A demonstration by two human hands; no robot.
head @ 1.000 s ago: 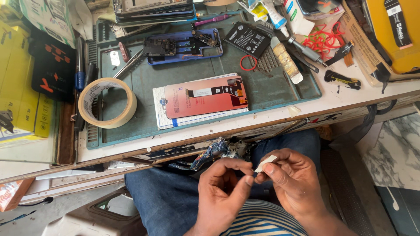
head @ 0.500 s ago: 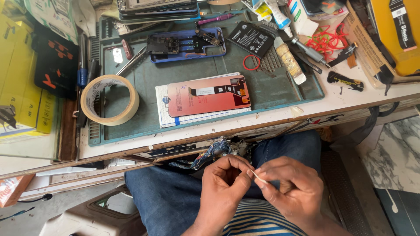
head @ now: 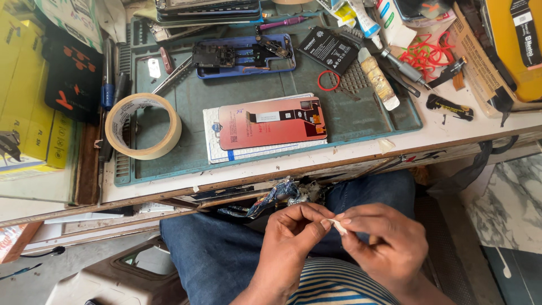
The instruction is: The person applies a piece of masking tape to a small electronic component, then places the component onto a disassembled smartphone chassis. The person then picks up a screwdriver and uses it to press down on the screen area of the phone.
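Both hands held together over the lap, below the front edge of the surface. Fingers of the left hand closed in a pinch on one end of a small white strip; fingers of the right hand pinched on the other end. Thumbs and forefingers of the two hands nearly touching around it. The white strip is short and pale; its material cannot be told.

Under the hands: blue jeans and a striped shirt hem. Just above the left hand, at the surface's lower edge, a crumpled blue and silver bundle.

On the surface, a green work mat. Near its front edge lies a phone display panel, pinkish back side up with a dark flex strip, resting on a white sheet. Left of it, a roll of beige tape lying flat. Further back, an opened blue phone frame with exposed boards, and to its right a black battery. A red rubber ring sits beside the battery; a glue tube lies at the mat's right side. Yellow boxes stacked at the far left.
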